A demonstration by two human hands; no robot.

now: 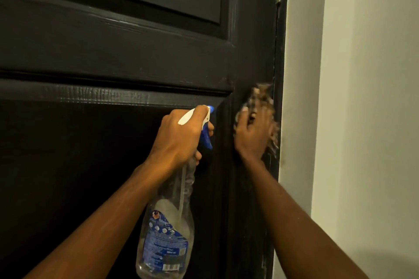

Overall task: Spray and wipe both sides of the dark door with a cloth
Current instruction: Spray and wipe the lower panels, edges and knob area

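**Two hands at one dark door: one bottle, one cloth**

The left hand (181, 136) is curled round the neck of a single clear plastic spray bottle with a white-and-blue spray head and a blue label (167, 233). It grips the bottle just under the head, with the blue trigger beside the fingers. The nozzle points at the door and the bottle's body hangs down along the forearm, in front of the door's lower panel.

The right hand (251, 136) lies with its fingers spread flat, pressing one mottled brown-and-pale cloth (260, 95) against the door. Hand and cloth are blurred, so the cloth's pattern cannot be made out. The cloth shows above the fingertips and along the hand's right side.

The one dark, almost black, panelled wooden door (113, 52) fills most of the view. Two recessed panels show, one above and one below a broad horizontal rail. The cloth sits on the door's right vertical strip, just below the level of that rail and close to the door's right edge. To the right of the door stands a plain pale wall (362, 97).
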